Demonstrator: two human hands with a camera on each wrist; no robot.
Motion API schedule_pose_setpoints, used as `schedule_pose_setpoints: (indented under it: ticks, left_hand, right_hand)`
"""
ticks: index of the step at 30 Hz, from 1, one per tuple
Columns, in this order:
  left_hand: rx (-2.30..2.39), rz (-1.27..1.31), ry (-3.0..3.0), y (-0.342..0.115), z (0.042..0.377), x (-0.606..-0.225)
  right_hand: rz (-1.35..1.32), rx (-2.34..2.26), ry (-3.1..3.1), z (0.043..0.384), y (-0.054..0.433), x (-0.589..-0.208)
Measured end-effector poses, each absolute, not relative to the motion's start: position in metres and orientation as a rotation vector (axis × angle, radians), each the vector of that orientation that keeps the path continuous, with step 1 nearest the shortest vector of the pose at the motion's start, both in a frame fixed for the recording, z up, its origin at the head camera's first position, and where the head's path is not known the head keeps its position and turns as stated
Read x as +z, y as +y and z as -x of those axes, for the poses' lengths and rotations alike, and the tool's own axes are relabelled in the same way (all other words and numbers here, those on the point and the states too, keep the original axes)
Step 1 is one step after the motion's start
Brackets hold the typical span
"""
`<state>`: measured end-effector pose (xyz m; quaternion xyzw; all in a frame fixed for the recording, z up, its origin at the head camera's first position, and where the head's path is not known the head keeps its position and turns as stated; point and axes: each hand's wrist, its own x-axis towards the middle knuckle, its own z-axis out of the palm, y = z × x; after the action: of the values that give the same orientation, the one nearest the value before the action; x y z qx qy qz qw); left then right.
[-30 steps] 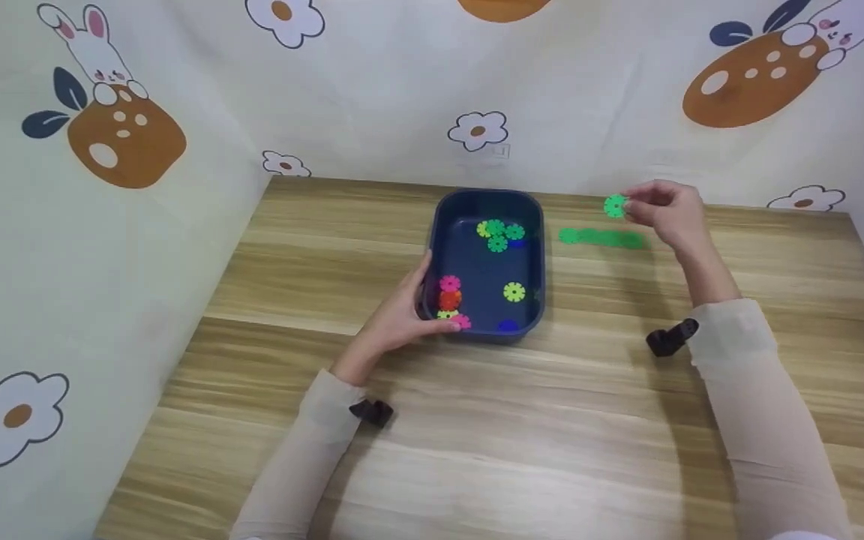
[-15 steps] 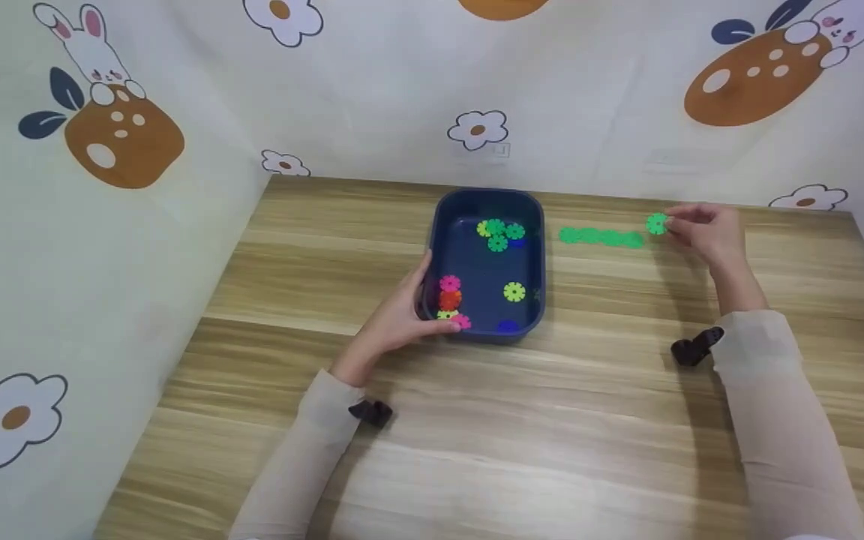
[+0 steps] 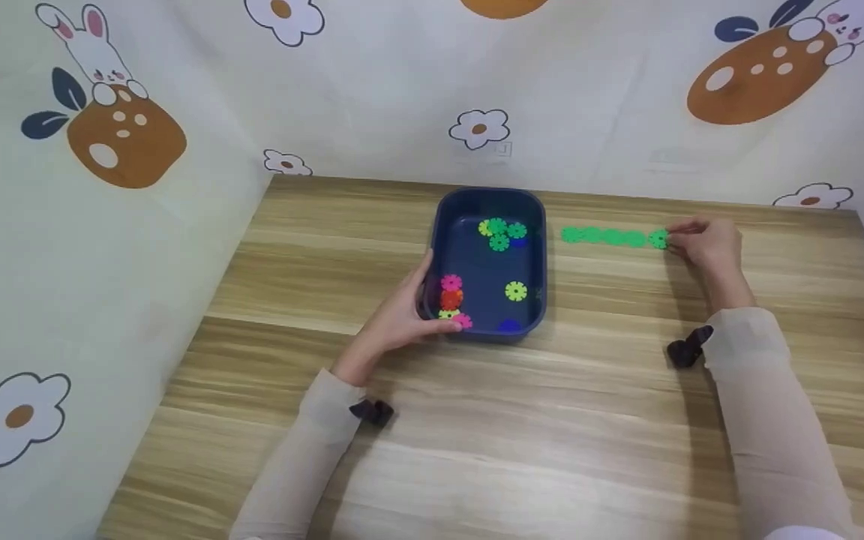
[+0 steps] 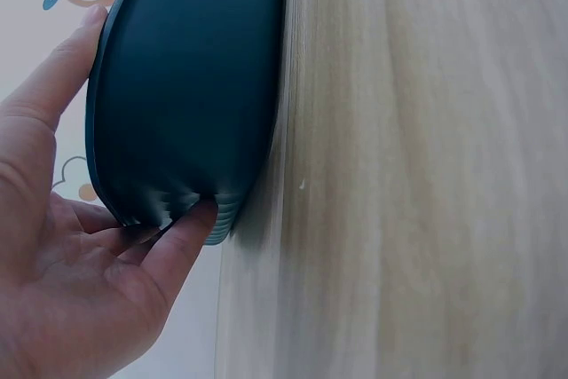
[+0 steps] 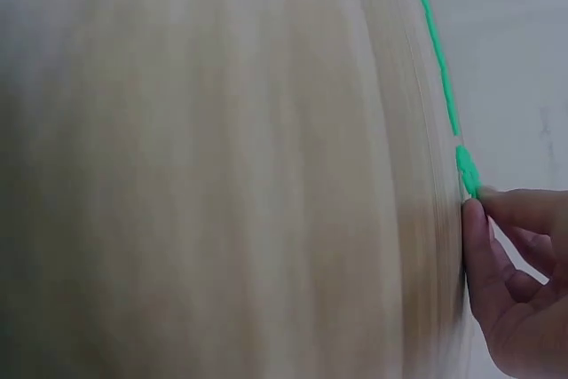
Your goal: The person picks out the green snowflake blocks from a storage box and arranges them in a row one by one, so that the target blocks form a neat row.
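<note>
While a printed cloth backdrop point(image 3: 402, 82) with rabbits and flowers fills the upper half of the head view, the wooden worktop point(image 3: 522, 435) spreads across the lower half, and a dark blue tray point(image 3: 436, 225) stands on it at the centre of the frame. Coloured snowflake discs point(image 3: 516, 291) lie loose inside the tray: green and yellow ones near its far end, pink, orange and yellow ones near its left wall. To the right of the tray, in the middle right of the frame, a row of green discs point(image 3: 603, 237) lies flat on the worktop, edge to edge. The left hand point(image 3: 400, 315) grips the tray's near left corner; in the left wrist view the fingers curl under the rim point(image 4: 177, 86) and the thumb lies along its side. The right hand point(image 3: 706, 241) sits at the right end of the row, its fingertips point(image 5: 475, 219) pinching the last green disc point(image 3: 658, 239), which touches its neighbour and rests low against the worktop. Beige sleeves point(image 3: 754, 420) cover both forearms
</note>
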<state>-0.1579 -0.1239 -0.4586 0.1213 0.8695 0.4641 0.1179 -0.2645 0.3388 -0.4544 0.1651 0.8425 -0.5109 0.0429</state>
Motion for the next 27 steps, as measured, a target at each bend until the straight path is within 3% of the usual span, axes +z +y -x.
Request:
schedule_pose_setpoints:
  ticks: [10, 21, 27]
  left_hand:
    - [1.379, -0.345, 2.546, -0.124, 0.157, -0.460]
    - [1.359, -0.360, 2.553, -0.123, 0.156, -0.457]
    - [1.351, -0.367, 2.557, -0.123, 0.157, -0.458]
  right_hand:
    - [-0.459, -1.147, 2.825, 0.263, 0.330, -0.454]
    - [-0.617, -1.506, 2.663, 0.262, 0.331, -0.451]
    - [-0.545, -1.642, 2.683, 0.263, 0.312, -0.434]
